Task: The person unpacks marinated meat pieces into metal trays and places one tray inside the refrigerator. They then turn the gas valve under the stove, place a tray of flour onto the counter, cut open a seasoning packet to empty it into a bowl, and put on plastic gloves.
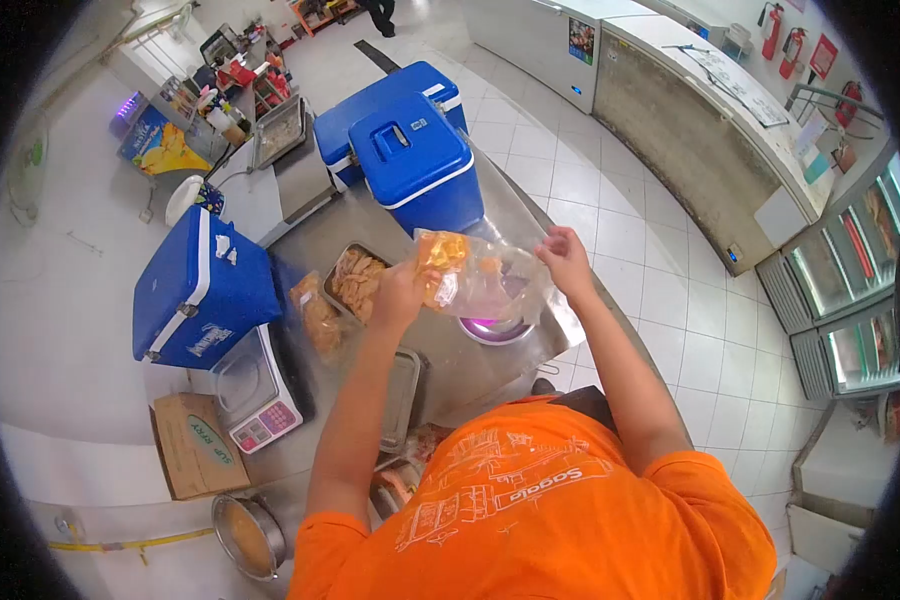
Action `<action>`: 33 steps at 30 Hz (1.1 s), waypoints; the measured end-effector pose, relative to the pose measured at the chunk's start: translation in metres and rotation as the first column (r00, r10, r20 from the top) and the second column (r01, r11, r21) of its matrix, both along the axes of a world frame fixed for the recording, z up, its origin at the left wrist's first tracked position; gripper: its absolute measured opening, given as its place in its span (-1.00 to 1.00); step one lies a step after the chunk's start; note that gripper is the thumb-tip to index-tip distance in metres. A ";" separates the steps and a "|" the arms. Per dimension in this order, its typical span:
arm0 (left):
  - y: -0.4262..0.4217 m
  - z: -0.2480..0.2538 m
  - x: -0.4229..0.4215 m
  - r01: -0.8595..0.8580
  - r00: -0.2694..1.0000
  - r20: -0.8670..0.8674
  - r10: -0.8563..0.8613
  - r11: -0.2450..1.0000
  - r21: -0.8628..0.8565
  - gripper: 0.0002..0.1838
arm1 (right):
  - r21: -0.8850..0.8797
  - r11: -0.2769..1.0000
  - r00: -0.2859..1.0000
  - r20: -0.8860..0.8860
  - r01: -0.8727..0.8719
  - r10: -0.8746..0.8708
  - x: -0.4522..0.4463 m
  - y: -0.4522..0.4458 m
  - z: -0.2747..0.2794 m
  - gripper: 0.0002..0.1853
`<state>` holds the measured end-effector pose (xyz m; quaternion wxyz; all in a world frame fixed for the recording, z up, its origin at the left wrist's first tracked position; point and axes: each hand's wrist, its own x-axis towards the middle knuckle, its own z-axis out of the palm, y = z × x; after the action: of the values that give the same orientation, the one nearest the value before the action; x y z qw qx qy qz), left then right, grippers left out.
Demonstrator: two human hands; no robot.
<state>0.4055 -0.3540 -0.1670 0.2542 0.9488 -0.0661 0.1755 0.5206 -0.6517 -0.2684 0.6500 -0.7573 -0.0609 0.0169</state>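
Note:
A clear plastic bag with orange-coloured food at its left end is stretched between my two hands above the metal table. My left hand is closed on the bag's filled end. Fingers bent, my right hand pinches the bag's other edge. Below the bag, a round white object with a purple glow is partly covered by it. Beside my left hand lies a metal tray of pale, strip-like food pieces. Another bag of orange-brown food rests left of that tray.
Blue coolers stand at the table's far end, and another blue cooler is at left. Near it are a digital scale, a cardboard box and a metal pot. Freezers line the right side.

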 end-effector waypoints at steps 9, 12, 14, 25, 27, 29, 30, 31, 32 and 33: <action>-0.030 0.034 0.054 0.274 0.962 -0.063 -0.267 0.949 0.155 -0.79 | -0.126 0.829 0.807 0.191 -0.545 0.559 0.026 0.082 0.111 -0.72; -0.034 0.034 0.060 0.259 0.966 -0.059 -0.252 0.948 0.184 -0.80 | -0.124 0.938 0.901 0.264 -0.323 0.345 0.025 0.093 0.105 -0.65; -0.032 0.017 0.064 0.244 0.970 -0.054 -0.238 0.952 0.186 -0.79 | -0.210 0.960 0.943 0.238 -0.185 0.233 0.018 0.093 0.113 -0.68; -0.061 0.003 0.054 0.033 0.999 0.042 -0.025 0.979 -0.202 -0.80 | -0.002 1.000 0.927 0.374 0.003 -0.002 0.031 0.097 0.094 -0.71; -0.064 0.007 0.053 -0.024 1.000 0.015 0.027 0.981 -0.192 -0.80 | -0.029 0.990 0.943 0.301 -0.139 0.142 0.029 0.082 0.106 -0.72; -0.064 0.008 0.053 -0.070 0.997 0.029 0.075 0.986 -0.148 -0.81 | -0.029 0.953 0.903 0.313 -0.300 0.294 0.023 0.060 0.114 -0.73; -0.062 0.007 0.055 -0.088 0.994 0.044 0.095 0.985 -0.147 -0.82 | -0.052 0.934 0.881 0.319 -0.352 0.350 0.027 0.049 0.106 -0.73; -0.058 0.004 0.057 -0.108 0.991 0.057 0.118 0.983 -0.147 -0.83 | -0.076 0.911 0.855 0.321 -0.405 0.407 0.031 0.038 0.096 -0.73; -0.056 0.000 0.058 -0.127 0.988 0.066 0.138 0.981 -0.147 -0.83 | -0.098 0.886 0.829 0.317 -0.454 0.460 0.034 0.032 0.084 -0.73; -0.057 0.002 0.057 -0.109 0.990 0.072 0.118 0.987 -0.116 -0.84 | -0.111 0.886 0.841 0.279 -0.451 0.463 0.032 0.031 0.087 -0.74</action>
<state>0.4629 -0.4110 -0.1645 0.2935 0.9277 -0.0120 0.2303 0.5529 -0.6210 -0.1812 0.5949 -0.7277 -0.3364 0.0581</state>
